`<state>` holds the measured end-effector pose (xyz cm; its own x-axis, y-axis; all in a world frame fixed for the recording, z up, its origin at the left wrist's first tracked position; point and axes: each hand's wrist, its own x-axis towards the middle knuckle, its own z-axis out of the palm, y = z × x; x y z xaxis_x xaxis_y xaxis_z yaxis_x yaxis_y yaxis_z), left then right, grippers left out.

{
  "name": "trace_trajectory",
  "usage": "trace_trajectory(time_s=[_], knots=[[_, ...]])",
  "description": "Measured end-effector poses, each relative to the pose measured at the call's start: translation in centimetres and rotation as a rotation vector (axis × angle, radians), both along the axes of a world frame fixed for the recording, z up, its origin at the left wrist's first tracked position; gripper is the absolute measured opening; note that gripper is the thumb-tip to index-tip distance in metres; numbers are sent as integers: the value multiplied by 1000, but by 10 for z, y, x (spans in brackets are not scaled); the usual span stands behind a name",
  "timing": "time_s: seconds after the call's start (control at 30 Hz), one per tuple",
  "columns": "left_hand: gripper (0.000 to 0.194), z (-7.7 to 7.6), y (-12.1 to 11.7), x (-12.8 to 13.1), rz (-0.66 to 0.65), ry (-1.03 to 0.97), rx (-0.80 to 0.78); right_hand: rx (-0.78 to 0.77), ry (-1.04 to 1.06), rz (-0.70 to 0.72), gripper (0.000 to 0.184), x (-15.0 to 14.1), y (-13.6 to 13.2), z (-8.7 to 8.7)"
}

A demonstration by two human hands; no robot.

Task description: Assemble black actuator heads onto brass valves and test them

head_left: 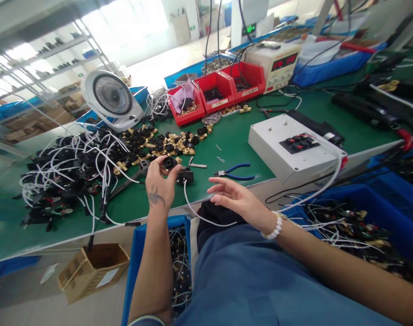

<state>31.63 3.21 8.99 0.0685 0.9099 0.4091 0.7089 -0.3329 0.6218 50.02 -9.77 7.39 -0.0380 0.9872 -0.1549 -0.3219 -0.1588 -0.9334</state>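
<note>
My left hand (160,181) is raised over the front of the green bench (237,140), fingers pinched on a small black valve part (170,163) with a brass end. A black block (185,175) with a white wire (206,219) hangs just right of it. My right hand (235,199) hovers near the bench edge with fingers stretched out and apart, holding nothing; the white wire runs under it. A bead bracelet (274,226) is on that wrist.
Black and brass fittings (165,142) lie in a pile behind my hands, wired assemblies (74,172) to the left. Blue pliers (235,172), a white test box (291,147), red bins (220,90), a fan (112,97) and a power supply (276,63) are on the bench. Blue crates (362,222) hold wired parts.
</note>
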Motion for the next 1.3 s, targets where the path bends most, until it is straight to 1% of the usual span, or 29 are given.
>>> trace_trajectory(time_s=[0.07,0.13,0.17,0.2,0.23,0.27,0.3,0.33,0.37,0.4,0.43,0.47,0.53,0.57,0.63,0.7,0.77,0.83,0.93,0.97,1.03,1.1,1.17,1.23,1.3], knots=[[41,18,-42,9,-222,-108,123,68,153,2,66,-2,-7,12],[39,31,-77,21,-399,-187,121,110,292,31,62,-3,-14,24],[37,35,-89,25,-474,-218,106,116,332,46,58,-3,-17,28],[37,36,-96,28,-531,-254,89,116,354,54,53,-2,-21,32],[40,34,-97,29,-558,-292,75,114,364,56,49,0,-25,35],[45,30,-94,28,-540,-323,64,115,368,58,46,2,-28,37],[53,24,-85,25,-469,-334,41,120,373,58,44,5,-32,38],[59,15,-74,21,-358,-329,9,132,380,59,42,8,-35,40],[64,5,-60,17,-193,-273,-44,147,389,65,41,11,-37,41],[67,-6,-45,12,-29,-185,-139,159,395,73,40,13,-40,41],[68,-17,-31,7,36,-154,-202,166,402,82,41,15,-42,42],[64,-27,-18,3,55,-134,-248,172,410,90,41,17,-43,42],[49,-44,1,-3,25,-99,-320,186,427,106,43,18,-45,43],[42,-49,6,-4,0,-87,-343,194,432,111,43,18,-46,44],[37,-55,11,-4,-37,-76,-374,207,428,109,43,18,-47,47],[42,-55,10,-2,-58,-86,-390,194,415,89,44,17,-47,50],[52,-51,6,1,-74,-102,-378,175,419,78,43,16,-48,52],[59,-45,1,6,-79,-103,-328,174,446,89,41,16,-48,53],[65,-39,-6,13,-86,-87,-242,179,466,101,40,15,-50,54],[69,-39,-8,15,-90,-96,-246,179,463,102,40,15,-50,53],[75,-43,-9,19,-93,-134,-309,186,453,114,39,16,-52,53],[73,-49,-6,21,-88,-173,-395,219,446,128,37,16,-53,53],[62,-54,-2,21,-97,-182,-437,247,438,133,37,17,-53,53],[53,-56,2,21,-124,-183,-454,258,437,135,37,17,-53,54],[47,-53,2,21,-152,-179,-463,268,443,140,35,16,-53,54]])
